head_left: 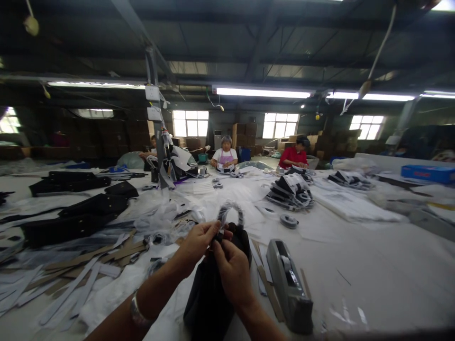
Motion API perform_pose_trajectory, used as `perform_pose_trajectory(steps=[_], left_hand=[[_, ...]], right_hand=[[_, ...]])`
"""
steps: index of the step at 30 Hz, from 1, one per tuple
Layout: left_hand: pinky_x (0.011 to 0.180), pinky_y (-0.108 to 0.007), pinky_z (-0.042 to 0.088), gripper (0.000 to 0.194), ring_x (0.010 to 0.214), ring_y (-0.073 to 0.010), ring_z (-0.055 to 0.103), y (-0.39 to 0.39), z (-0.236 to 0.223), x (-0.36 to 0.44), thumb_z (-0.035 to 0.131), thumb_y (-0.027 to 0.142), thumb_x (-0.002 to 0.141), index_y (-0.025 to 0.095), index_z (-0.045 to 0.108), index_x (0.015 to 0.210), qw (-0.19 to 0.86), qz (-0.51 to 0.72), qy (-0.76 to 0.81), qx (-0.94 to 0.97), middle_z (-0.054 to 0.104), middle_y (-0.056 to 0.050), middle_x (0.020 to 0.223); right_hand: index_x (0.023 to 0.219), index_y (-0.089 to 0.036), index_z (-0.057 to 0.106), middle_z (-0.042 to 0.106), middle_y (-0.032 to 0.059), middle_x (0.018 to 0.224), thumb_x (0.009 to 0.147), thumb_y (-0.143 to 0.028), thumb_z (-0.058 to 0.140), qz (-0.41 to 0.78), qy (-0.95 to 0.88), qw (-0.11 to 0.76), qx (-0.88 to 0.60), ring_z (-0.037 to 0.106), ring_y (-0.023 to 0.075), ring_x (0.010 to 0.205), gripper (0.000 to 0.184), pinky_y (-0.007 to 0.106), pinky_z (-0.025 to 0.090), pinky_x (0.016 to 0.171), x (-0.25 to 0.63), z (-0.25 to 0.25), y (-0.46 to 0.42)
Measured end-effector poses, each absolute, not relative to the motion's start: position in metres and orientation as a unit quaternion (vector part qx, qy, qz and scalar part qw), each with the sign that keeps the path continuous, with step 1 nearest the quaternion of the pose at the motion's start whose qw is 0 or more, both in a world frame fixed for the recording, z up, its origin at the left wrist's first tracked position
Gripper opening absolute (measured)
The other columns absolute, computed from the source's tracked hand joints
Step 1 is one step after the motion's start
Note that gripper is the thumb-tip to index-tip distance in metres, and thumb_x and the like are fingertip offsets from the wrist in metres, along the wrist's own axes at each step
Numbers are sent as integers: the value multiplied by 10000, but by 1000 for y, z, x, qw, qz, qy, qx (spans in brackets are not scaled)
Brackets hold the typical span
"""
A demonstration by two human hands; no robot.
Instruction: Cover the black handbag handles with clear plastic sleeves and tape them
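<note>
A black bag (206, 303) stands upright on the table in front of me, partly covered by my forearms. Its arched handle (232, 206) rises from the top and looks wrapped in shiny clear plastic. My left hand (197, 242) pinches the near left end of this handle between thumb and fingers. Close beside it, my right hand (233, 271) is closed on the same spot, its thumb on top of the handle's base. The exact piece under the fingertips is small and dark. On the right, a grey tape dispenser (289, 289) sits near the bag.
Cardboard and white strips (74, 279) lie piled at left, with black bags (74, 220) behind them. A stack of black-and-white pieces (290, 192) and a grey roll (289, 221) lie beyond the dispenser. Two people (224, 156) work across the table. A post (161, 156) stands left of centre.
</note>
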State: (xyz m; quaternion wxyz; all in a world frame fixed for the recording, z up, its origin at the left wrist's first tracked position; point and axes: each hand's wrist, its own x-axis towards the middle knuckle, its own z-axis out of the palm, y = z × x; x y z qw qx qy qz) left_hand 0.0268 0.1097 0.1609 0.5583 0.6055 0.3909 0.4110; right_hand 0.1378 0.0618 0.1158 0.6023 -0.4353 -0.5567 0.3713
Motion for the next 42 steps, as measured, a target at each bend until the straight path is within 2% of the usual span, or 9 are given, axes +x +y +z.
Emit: perform_pose_trajectory(steps=[5,10,17,21,26,31,35,39,42], left_hand=[[448,-212,436,544,609,-171,630,109,153,20,553,600,860,122,738,1040,495,442,407,627,752,-110,880],[773,-311,569,491,929,-240,700,103,168,10,690,394,822,250,610,1285,331,485,391,709,675,-81,1201],[849,-325,527,158,917,-256,688,100,177,1,663,266,837,271,789,932,160,420,352,821,747,-78,981],[864,-318,515,209,972,-265,670,100,172,-4,653,237,811,284,787,965,166,395,353,831,750,-70,1026],[732,-279,524,141,785,-216,673,99,172,-5,654,312,839,260,762,913,158,378,377,830,728,-63,925],[757,-322,545,414,890,-260,694,107,180,3,590,529,867,202,710,1091,362,408,429,720,725,-104,1055],[748,-334,544,462,831,-250,697,108,181,12,571,569,872,155,738,993,545,356,398,646,751,-115,951],[549,-221,465,428,793,-216,671,98,169,17,574,537,888,159,748,986,542,384,415,621,754,-97,909],[522,-215,428,412,729,-186,633,89,152,17,563,519,900,174,752,1025,492,425,425,630,756,-80,923]], right_hand=[[928,-176,737,741,35,742,922,-453,567,393,-543,612,-421,686,205,667,325,265,507,622,139,115,63],[975,-184,734,748,38,779,926,-461,557,413,-523,626,-405,692,212,698,332,273,512,637,143,113,62],[823,-180,705,733,46,743,919,-458,568,403,-526,636,-395,696,220,694,325,281,512,635,141,112,56],[870,-182,730,751,56,776,909,-481,577,408,-524,638,-391,708,232,701,339,290,525,635,143,114,55],[970,-200,746,756,50,860,886,-474,617,443,-524,631,-362,714,248,759,314,312,551,700,146,115,57],[1082,-208,717,751,62,995,895,-422,630,499,-537,600,-320,697,268,939,298,345,522,862,138,104,56],[954,-188,746,763,61,872,931,-443,568,471,-539,589,-375,708,250,831,311,300,514,739,134,99,52],[915,-180,758,753,45,785,936,-454,558,430,-535,602,-408,691,209,729,340,250,483,644,136,101,49],[923,-178,757,748,40,790,940,-455,552,417,-535,608,-412,675,195,730,345,235,473,648,137,101,50]])
